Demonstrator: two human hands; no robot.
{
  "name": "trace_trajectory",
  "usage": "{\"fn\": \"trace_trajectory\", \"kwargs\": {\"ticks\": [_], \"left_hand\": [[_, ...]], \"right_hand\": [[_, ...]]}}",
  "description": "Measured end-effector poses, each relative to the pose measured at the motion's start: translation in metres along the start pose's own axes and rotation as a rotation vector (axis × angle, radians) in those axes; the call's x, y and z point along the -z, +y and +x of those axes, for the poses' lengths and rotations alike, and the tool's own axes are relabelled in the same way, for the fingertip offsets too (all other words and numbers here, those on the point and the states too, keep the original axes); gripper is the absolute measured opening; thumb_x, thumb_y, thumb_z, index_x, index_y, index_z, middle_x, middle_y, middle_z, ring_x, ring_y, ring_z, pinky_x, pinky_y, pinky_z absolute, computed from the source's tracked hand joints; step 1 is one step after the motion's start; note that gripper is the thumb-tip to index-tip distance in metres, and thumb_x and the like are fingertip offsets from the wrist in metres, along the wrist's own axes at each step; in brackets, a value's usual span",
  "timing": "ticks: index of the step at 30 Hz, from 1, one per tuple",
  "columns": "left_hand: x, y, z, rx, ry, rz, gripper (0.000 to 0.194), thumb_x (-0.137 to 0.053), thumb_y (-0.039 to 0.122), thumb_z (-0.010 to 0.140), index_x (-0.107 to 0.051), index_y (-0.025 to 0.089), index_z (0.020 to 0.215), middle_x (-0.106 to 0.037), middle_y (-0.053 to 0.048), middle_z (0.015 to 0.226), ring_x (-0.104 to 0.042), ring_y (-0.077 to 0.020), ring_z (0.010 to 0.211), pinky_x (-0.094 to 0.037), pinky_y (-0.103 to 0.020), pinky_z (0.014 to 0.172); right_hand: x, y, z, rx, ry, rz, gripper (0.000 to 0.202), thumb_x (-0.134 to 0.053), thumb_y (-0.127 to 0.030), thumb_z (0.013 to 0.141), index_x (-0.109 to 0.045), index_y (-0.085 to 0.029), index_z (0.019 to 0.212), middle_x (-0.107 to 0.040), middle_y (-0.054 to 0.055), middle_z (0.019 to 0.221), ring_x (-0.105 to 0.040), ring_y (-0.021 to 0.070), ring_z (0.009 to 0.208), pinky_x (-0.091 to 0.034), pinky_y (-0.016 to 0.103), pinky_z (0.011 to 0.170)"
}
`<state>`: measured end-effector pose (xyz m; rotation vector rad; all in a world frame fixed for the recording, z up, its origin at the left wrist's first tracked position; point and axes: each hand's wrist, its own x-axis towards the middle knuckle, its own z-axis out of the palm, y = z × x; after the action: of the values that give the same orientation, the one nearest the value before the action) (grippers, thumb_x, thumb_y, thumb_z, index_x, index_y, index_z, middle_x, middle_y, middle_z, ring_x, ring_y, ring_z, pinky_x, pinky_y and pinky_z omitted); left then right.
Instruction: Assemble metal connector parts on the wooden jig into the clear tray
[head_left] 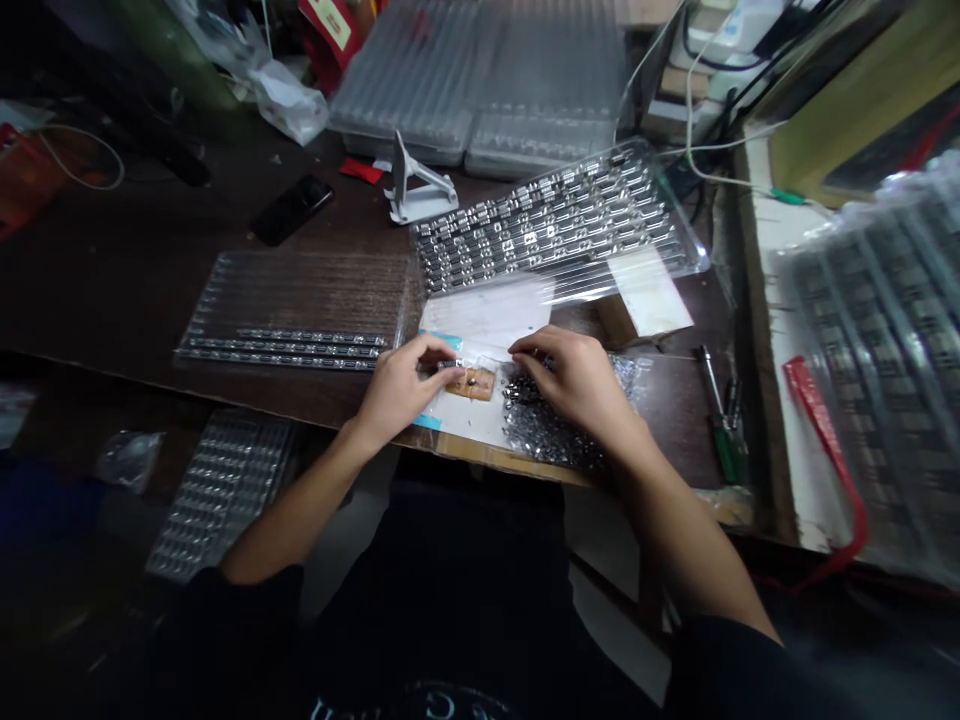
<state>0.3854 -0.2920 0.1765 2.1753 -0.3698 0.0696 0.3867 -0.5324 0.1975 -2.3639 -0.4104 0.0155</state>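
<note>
A tan block (484, 387), long axis nine to three o'clock, lies at four from the nearer left hand (401, 385), its fingers apparently pinching a metal part (451, 364), and eight from the right hand (581, 375), fingertips bunched, grip unclear.

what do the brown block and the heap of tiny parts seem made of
Block: probably wood, perhaps lightly glossy, going by its warm brown colour; grain isn't clear.
Heap: likely shiny metal, from its silvery glints, though its dark patches leave plastic possible.
</note>
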Motion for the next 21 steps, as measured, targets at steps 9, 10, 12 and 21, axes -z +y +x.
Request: {"fn": "trace_trajectory", "kwargs": {"ticks": [9,10,12,21], "left_hand": [[-0.01,-0.007,-0.009,-0.134,-0.04,0.073,0.011,-0.08,0.03,0.083,-0.073,0.022,0.084,-0.077,-0.003,0.088,-0.07,-0.0208,0.086,-0.052,-0.034,0.081],[-0.01,-0.007,-0.008,-0.139,-0.046,0.083,0.01,-0.08,0.029,0.083,-0.073,0.021,0.084,-0.077,-0.002,0.088,-0.07,-0.0206,0.086,-0.052,-0.034,0.082],[-0.011,-0.007,-0.007,-0.157,-0.046,0.088,0.009,-0.079,0.027,0.083,-0.072,0.021,0.084,-0.076,-0.002,0.087,-0.069,-0.0201,0.085,-0.051,-0.033,0.082],[-0.015,-0.012,-0.012,-0.202,-0.033,0.07,0.012,-0.076,0.031,0.086,-0.071,0.021,0.085,-0.076,-0.003,0.088,-0.07,-0.0199,0.087,-0.052,-0.033,0.08]], "right_hand": [[-0.009,0.001,0.003,-0.016,-0.074,-0.01,0.019,-0.06,-0.017,0.091,-0.077,-0.017,0.098,-0.078,0.009,0.099,-0.071,0.0224,0.09,-0.051,0.033,0.081],[-0.01,0.001,0.003,-0.01,-0.083,-0.006,0.019,-0.059,-0.016,0.091,-0.077,-0.017,0.098,-0.078,0.009,0.099,-0.071,0.022,0.089,-0.05,0.032,0.081],[-0.012,-0.001,0.003,0.005,-0.099,-0.005,0.02,-0.059,-0.015,0.092,-0.077,-0.017,0.099,-0.078,0.009,0.1,-0.071,0.0214,0.089,-0.05,0.031,0.08],[-0.029,-0.017,0.0,0.082,-0.161,-0.31,0.023,-0.055,-0.018,0.096,-0.077,-0.016,0.101,-0.075,0.011,0.098,-0.066,0.0237,0.088,-0.044,0.033,0.077]]}}
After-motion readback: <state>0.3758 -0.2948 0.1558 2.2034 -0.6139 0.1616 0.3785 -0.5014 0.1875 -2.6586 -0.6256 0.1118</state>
